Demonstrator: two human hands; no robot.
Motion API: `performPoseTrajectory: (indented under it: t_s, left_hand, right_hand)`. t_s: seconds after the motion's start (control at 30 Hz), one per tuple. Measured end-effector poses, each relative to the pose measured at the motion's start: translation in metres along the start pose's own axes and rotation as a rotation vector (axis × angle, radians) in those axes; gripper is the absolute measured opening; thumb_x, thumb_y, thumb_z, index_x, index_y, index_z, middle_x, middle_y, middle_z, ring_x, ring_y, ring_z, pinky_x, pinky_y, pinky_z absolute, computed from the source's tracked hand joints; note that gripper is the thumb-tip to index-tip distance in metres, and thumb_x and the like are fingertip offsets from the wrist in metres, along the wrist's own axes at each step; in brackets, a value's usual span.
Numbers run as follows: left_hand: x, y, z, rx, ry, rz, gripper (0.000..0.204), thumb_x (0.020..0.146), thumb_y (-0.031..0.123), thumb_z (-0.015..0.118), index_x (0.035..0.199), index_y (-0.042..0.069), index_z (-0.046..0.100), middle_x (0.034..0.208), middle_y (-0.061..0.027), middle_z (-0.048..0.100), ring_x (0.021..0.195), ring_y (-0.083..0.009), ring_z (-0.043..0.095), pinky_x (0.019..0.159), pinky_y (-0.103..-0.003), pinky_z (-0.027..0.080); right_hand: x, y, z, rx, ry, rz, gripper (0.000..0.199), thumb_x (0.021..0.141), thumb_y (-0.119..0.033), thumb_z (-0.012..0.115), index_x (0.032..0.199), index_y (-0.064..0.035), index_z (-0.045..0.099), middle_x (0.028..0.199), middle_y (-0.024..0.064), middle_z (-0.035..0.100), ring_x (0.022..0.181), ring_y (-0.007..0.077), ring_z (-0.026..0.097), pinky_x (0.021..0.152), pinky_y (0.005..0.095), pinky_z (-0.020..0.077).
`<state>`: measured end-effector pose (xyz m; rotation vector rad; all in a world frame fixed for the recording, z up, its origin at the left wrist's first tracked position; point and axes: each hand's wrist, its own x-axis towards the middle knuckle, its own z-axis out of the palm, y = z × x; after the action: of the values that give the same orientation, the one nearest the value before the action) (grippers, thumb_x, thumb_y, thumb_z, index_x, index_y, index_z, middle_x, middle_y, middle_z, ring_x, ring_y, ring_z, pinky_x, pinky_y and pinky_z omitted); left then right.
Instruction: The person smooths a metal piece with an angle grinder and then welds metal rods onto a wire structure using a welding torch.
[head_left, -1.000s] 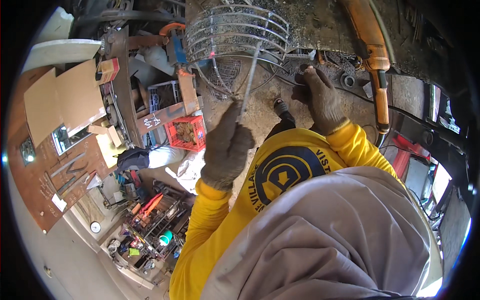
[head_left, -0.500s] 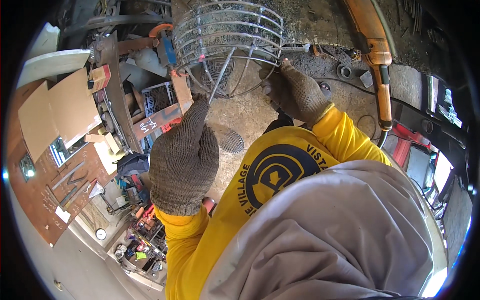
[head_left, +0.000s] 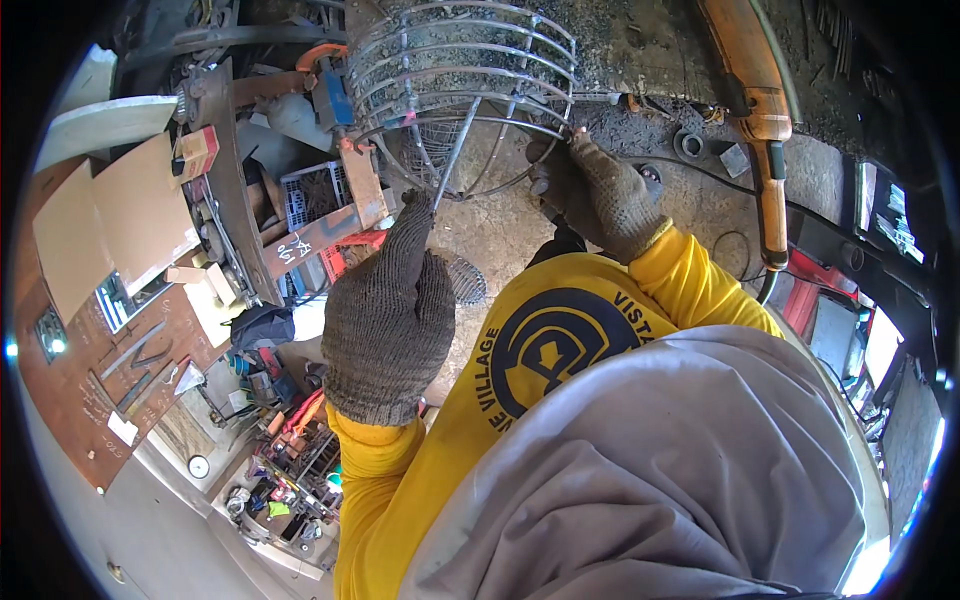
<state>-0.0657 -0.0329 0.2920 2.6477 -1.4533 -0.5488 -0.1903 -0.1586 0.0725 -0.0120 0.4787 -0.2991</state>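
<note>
Both gloved hands gripped: our left hand pinched a thin metal rod, our right hand clutched the wire cage at the worktop's near edge; steadying mattered.

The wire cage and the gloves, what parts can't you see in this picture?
Head view:
- Wire cage: its top is cut off by the picture's upper edge.
- Left hand: the glove's back hides the palm and its grip on the thin rod.
- Right hand: fingertips curl behind the cage rim, so the contact is hidden.
</note>
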Motion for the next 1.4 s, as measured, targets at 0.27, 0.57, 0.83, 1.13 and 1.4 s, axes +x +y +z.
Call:
performPoseTrajectory:
  t_s: [0.27,0.57,0.83,1.13,1.4]
  left_hand:
    - [-0.003,-0.007,0.006,0.073,-0.006,0.07,0.043,0.088,0.001,0.058,0.131,0.002,0.059,0.071,-0.0147,0.067,0.059,-0.0203,0.065,0.058,-0.033,0.051]
    - [-0.008,-0.002,0.005,-0.026,-0.001,-0.019,0.047,0.088,0.004,0.059,0.135,0.003,0.057,0.071,-0.013,0.066,0.062,-0.0223,0.067,0.062,-0.033,0.053]
    - [-0.014,-0.011,0.02,-0.052,0.069,0.001,0.051,0.088,0.009,0.06,0.139,0.009,0.054,0.067,-0.0123,0.06,0.058,-0.0272,0.061,0.056,-0.039,0.048]
    - [-0.016,-0.016,0.015,-0.082,0.038,0.002,0.046,0.091,0.003,0.055,0.137,0.002,0.054,0.071,-0.0103,0.068,0.063,-0.0191,0.068,0.061,-0.031,0.054]
    - [-0.014,-0.016,0.017,-0.117,0.04,-0.005,0.045,0.09,0.001,0.056,0.136,0.001,0.055,0.073,-0.012,0.068,0.063,-0.0186,0.069,0.061,-0.032,0.053]
  right_hand:
    - [0.005,0.01,-0.006,-0.221,0.026,-0.111,0.04,0.104,-0.034,0.049,0.124,-0.0007,0.058,0.104,0.0055,0.067,0.086,0.0139,0.064,0.081,0.0311,0.0537]
    - [0.003,0.008,0.0,-0.383,0.08,-0.155,0.048,0.102,-0.042,0.05,0.12,0.0017,0.06,0.105,0.0092,0.068,0.087,0.0164,0.066,0.082,0.032,0.0563]
    - [0.002,0.005,-0.004,-0.531,0.05,-0.279,0.044,0.099,-0.028,0.061,0.128,0.0028,0.05,0.109,0.0125,0.066,0.093,0.0176,0.065,0.084,0.0309,0.0555]
    - [0.007,-0.004,-0.004,-1.293,0.292,-0.916,0.05,0.086,-0.026,0.077,0.126,-0.0044,0.055,0.105,0.0124,0.063,0.091,0.0223,0.064,0.08,0.0338,0.0541]
    - [0.014,-0.02,-0.003,-1.763,0.171,-1.202,0.032,0.082,-0.017,0.073,0.112,-0.009,0.066,0.102,0.0152,0.065,0.085,0.0347,0.065,0.074,0.041,0.054]
